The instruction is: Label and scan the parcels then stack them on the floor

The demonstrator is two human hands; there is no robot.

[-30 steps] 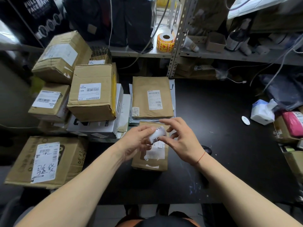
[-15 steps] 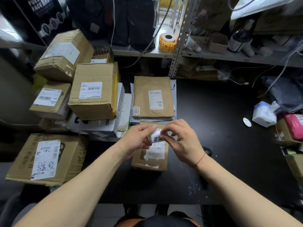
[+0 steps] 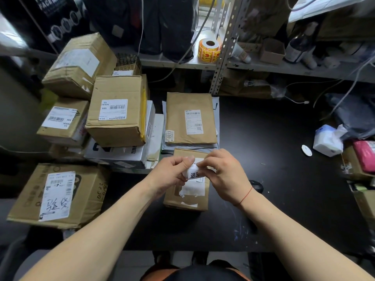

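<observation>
White label (image 3: 194,173) with black characters pinched between both hands over small brown parcel (image 3: 185,201) on black desk (image 3: 274,163); left hand (image 3: 172,174) fingers curled, grasping label's left edge; right hand (image 3: 225,177) fingers grasping its right edge; flat brown parcel (image 3: 190,118) just behind; stacked cartons (image 3: 117,110) at left; orange sticker roll (image 3: 209,50) on shelf (image 3: 182,64) behind.

A white label (image 3: 193,175) printed with black characters is pinched between the left hand (image 3: 172,173) and right hand (image 3: 223,176), just above a small brown parcel (image 3: 185,200) lying flat near the desk's (image 3: 274,159) front edge. A flat brown envelope parcel (image 3: 190,118) lies just behind it.
</observation>
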